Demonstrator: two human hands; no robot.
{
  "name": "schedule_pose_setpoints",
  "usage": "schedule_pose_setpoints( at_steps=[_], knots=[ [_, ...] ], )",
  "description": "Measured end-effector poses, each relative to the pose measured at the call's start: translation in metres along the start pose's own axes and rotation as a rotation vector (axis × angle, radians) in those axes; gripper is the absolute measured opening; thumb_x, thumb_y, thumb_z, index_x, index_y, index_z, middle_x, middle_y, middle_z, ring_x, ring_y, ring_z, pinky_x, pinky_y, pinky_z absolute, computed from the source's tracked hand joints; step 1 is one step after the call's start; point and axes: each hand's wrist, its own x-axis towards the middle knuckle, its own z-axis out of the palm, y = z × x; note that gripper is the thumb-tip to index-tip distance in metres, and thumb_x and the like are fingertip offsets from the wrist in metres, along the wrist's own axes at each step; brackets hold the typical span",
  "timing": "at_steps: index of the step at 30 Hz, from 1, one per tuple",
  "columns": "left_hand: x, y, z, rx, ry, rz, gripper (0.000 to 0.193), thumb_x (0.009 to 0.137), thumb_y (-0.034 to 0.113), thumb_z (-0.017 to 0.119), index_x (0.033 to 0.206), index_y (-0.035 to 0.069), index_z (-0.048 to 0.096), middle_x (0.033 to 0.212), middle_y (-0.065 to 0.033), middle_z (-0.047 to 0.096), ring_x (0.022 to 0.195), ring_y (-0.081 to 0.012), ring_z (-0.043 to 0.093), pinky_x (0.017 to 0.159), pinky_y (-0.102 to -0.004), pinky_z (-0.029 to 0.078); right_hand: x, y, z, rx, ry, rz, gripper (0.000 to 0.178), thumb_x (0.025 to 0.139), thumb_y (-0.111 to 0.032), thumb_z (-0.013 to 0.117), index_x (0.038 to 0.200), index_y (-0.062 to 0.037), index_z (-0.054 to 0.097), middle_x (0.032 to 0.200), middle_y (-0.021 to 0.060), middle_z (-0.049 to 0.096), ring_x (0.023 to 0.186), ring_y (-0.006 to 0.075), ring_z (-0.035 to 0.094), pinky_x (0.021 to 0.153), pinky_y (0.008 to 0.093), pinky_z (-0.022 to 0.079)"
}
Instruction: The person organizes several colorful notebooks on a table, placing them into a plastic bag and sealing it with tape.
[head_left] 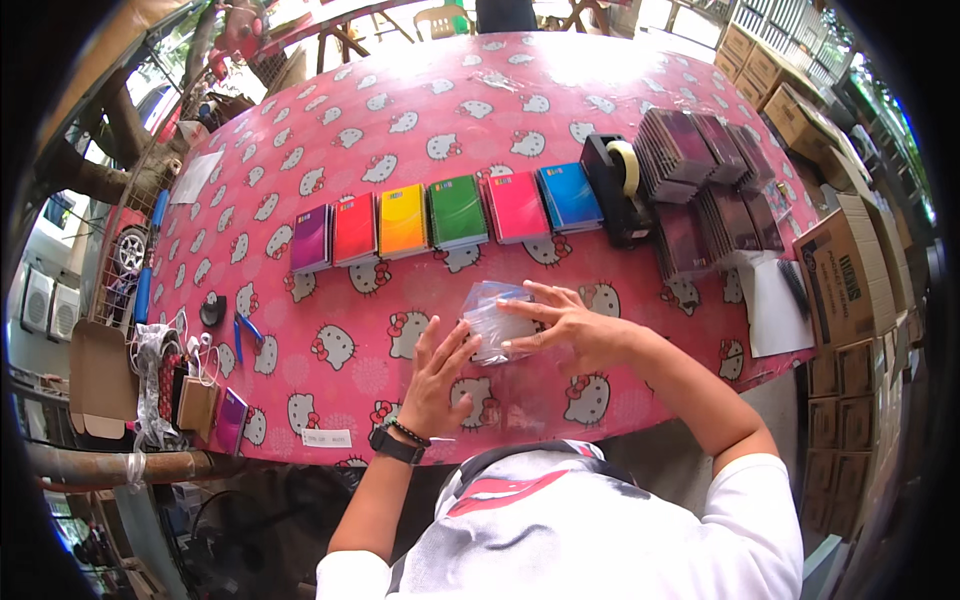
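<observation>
A small stack of clear plastic bags (490, 325) lies on the pink tablecloth in front of me. My right hand (572, 328) rests over its right side, fingers spread and touching the plastic. At the stack's left edge, my left hand (437, 378) has its fingers stretched out, fingertips against or very near the bags; the thumb points right. Beyond the hands stands a row of small spiral notebooks: purple (311, 238), red (355, 228), yellow (402, 218), green (457, 211), pink (517, 206) and blue (571, 197).
A black tape dispenser (612, 195) ends the row, beside stacks of plastic-wrapped notebooks (690, 150). White paper (778, 310) and cardboard boxes (850, 265) are at right. Blue-handled pliers (246, 335), a paper strip (327, 438) and an open carton (103, 375) are at left.
</observation>
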Motion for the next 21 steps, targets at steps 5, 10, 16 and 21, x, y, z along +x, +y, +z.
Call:
schedule_pose_setpoints(
  at_steps=[5, 10, 16, 21],
  knots=[
    [0.018, 0.005, -0.012, 0.126, -0.253, -0.033, 0.081, 0.058, 0.009, 0.062, 0.135, 0.027, 0.042, 0.147, -0.0024, 0.027, 0.139, -0.0365, 0.009, 0.108, -0.0606, 0.011, 0.004, 0.001, 0.000, 0.002, -0.045, -0.013, 0.077, 0.052, -0.006, 0.074, 0.120, -0.0384, 0.059, 0.152, 0.0006, 0.019, 0.138, 0.0391, 0.010, 0.106, 0.0554, 0.017],
    [0.030, 0.009, -0.008, 0.132, -0.283, -0.032, 0.081, 0.060, 0.009, 0.065, 0.135, 0.031, 0.042, 0.146, 0.0002, 0.028, 0.139, -0.0350, 0.009, 0.107, -0.0619, 0.014, 0.017, 0.024, 0.000, 0.285, 0.020, -0.134, 0.063, 0.062, -0.013, 0.068, 0.122, -0.0249, 0.057, 0.143, 0.0094, 0.034, 0.131, 0.0362, 0.025, 0.106, 0.0512, 0.022],
    [0.029, 0.007, 0.002, 0.211, -0.167, 0.016, 0.076, 0.060, 0.001, 0.061, 0.129, 0.027, 0.047, 0.143, -0.0003, 0.033, 0.131, -0.0379, 0.027, 0.102, -0.0605, 0.027, 0.032, 0.061, 0.037, 1.208, 0.430, 0.207, 0.039, 0.090, -0.028, 0.055, 0.117, -0.0012, 0.047, 0.107, 0.0077, 0.059, 0.097, 0.0121, 0.053, 0.083, 0.0277, 0.043],
    [0.022, 0.006, 0.016, 0.126, -0.016, 0.018, 0.075, 0.059, -0.004, 0.061, 0.127, 0.024, 0.048, 0.141, -0.0021, 0.035, 0.125, -0.0392, 0.034, 0.100, -0.0548, 0.034, 0.004, 0.074, 0.004, 0.374, 0.820, 0.456, 0.022, 0.085, -0.024, 0.062, 0.092, -0.0037, 0.066, 0.086, 0.0077, 0.065, 0.077, 0.0138, 0.059, 0.068, 0.0286, 0.047]
  ],
)
